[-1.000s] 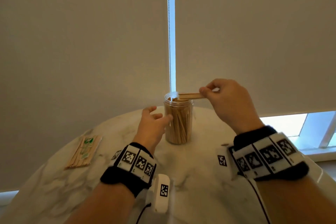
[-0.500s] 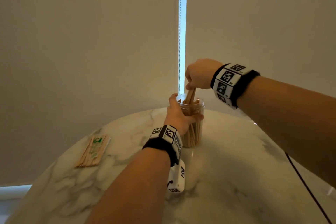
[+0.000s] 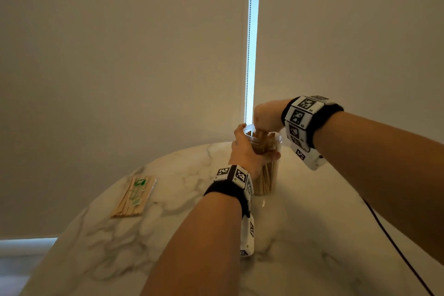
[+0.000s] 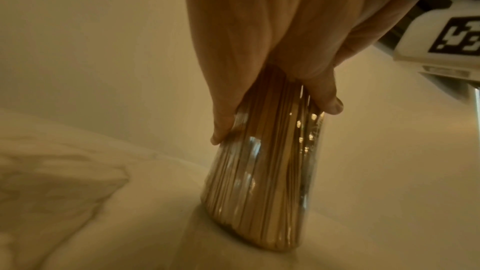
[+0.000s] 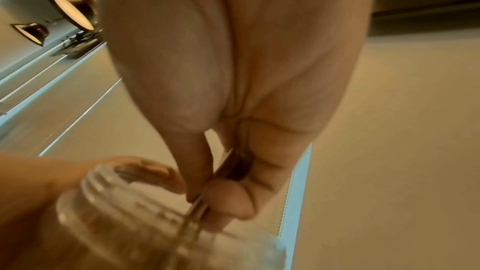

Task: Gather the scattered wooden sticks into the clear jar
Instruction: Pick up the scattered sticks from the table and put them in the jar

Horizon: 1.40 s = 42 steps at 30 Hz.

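Observation:
A clear jar (image 3: pixel 266 180) packed with upright wooden sticks stands on the marble table (image 3: pixel 312 235) near its far edge. My left hand (image 3: pixel 247 149) grips the jar around its upper part, fingers wrapped on the wall (image 4: pixel 262 171). My right hand (image 3: pixel 266 116) reaches down from above into the jar's mouth (image 5: pixel 166 219) and pinches a thin wooden stick (image 5: pixel 200 204) between thumb and fingers. The stick's lower end is inside the jar among the others. In the left wrist view my left hand (image 4: pixel 275 97) covers the jar's top.
A flat pack of wooden sticks with a green label (image 3: pixel 134 196) lies on the table's left side. A roller blind hangs behind the table, with a bright gap and bead chain (image 3: pixel 249 55). A black cable (image 3: pixel 394 243) runs across the right.
My right hand has lowered the stick from above the rim down into the jar's mouth. My left hand went from beside the jar to gripping it.

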{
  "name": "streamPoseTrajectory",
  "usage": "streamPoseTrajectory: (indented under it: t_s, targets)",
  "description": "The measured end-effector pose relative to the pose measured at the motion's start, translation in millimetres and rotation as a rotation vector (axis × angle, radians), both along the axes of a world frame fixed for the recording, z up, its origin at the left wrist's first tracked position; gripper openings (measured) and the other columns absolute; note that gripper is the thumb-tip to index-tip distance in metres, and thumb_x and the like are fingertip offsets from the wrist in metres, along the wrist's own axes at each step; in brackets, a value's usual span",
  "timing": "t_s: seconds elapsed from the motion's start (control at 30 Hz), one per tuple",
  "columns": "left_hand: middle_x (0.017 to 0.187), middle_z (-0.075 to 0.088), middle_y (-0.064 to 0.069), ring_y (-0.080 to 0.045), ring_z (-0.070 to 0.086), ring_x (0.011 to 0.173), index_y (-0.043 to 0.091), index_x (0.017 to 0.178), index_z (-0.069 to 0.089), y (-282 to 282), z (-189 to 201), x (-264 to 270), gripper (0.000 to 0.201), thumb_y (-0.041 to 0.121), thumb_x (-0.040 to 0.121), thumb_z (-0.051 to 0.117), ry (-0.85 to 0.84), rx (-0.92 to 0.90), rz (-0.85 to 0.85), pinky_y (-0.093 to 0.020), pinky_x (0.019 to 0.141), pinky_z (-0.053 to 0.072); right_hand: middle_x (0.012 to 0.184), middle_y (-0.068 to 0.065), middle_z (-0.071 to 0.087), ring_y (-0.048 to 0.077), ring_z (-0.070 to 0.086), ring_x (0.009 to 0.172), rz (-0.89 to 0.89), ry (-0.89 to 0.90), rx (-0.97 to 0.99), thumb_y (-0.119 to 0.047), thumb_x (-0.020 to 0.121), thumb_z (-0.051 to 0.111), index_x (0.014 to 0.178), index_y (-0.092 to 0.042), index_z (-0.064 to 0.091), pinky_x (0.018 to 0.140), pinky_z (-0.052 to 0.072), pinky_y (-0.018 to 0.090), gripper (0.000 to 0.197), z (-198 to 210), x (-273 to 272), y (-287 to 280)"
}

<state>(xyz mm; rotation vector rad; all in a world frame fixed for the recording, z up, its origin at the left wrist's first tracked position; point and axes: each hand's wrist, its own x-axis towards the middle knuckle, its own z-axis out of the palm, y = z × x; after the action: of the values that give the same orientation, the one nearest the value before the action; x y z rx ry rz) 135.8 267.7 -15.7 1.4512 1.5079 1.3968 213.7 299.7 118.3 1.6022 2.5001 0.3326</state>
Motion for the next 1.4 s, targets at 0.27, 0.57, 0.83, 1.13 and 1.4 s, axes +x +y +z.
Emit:
streamPoseTrajectory:
  t_s: [0.27, 0.57, 0.83, 1.13, 1.4]
  targets:
    - [0.139, 0.048, -0.004, -0.026, 0.053, 0.123, 0.045, 0.145, 0.01, 1, -2, -1, 0.116, 0.037, 0.062, 0.091, 0.004, -0.002, -0.008, -0.043, 0.102, 0.047, 0.114, 0.007, 0.071, 0.021, 0.068, 0.1, 0.007, 0.203, -0.151, -0.016, 0.094, 0.06, 0.119, -0.012, 0.07, 0.088, 0.055, 0.033, 0.027, -5, 11, 7]
    - [0.141, 0.046, -0.005, -0.029, 0.051, 0.126, 0.047, 0.145, 0.009, 0, -3, 0, 0.118, 0.039, 0.061, 0.092, -0.004, -0.012, -0.021, -0.048, 0.104, 0.046, 0.109, 0.003, 0.071, 0.021, 0.065, 0.103, 0.029, 0.315, -0.04, -0.021, 0.095, 0.06, 0.111, -0.014, 0.074, 0.092, 0.054, 0.033, 0.022, -19, 20, 7]
    - [0.142, 0.045, -0.004, -0.028, 0.05, 0.127, 0.046, 0.146, 0.009, -1, -2, 1, 0.117, 0.038, 0.063, 0.091, -0.02, -0.012, -0.011, -0.049, 0.103, 0.047, 0.101, -0.009, 0.065, 0.012, 0.059, 0.091, 0.141, 0.463, -0.022, -0.021, 0.09, 0.07, 0.096, -0.027, 0.077, 0.071, 0.046, 0.023, 0.011, -24, 24, 7]
    - [0.144, 0.043, -0.004, -0.028, 0.049, 0.129, 0.044, 0.148, 0.008, -2, -2, 2, 0.118, 0.037, 0.064, 0.09, -0.015, -0.007, -0.011, -0.045, 0.104, 0.046, 0.11, -0.004, 0.064, 0.018, 0.06, 0.104, 0.054, 0.491, -0.168, -0.017, 0.089, 0.066, 0.105, -0.026, 0.071, 0.092, 0.053, 0.034, 0.019, -19, 24, 5]
    - [0.143, 0.043, -0.004, -0.024, 0.048, 0.128, 0.037, 0.15, 0.011, -3, -2, 2, 0.118, 0.033, 0.065, 0.091, -0.022, 0.017, 0.003, -0.032, 0.098, 0.044, 0.087, -0.004, 0.072, 0.009, 0.069, 0.076, 0.072, 0.654, 0.036, -0.01, 0.085, 0.076, 0.088, -0.018, 0.073, 0.078, 0.059, 0.028, 0.009, -22, 32, 11]
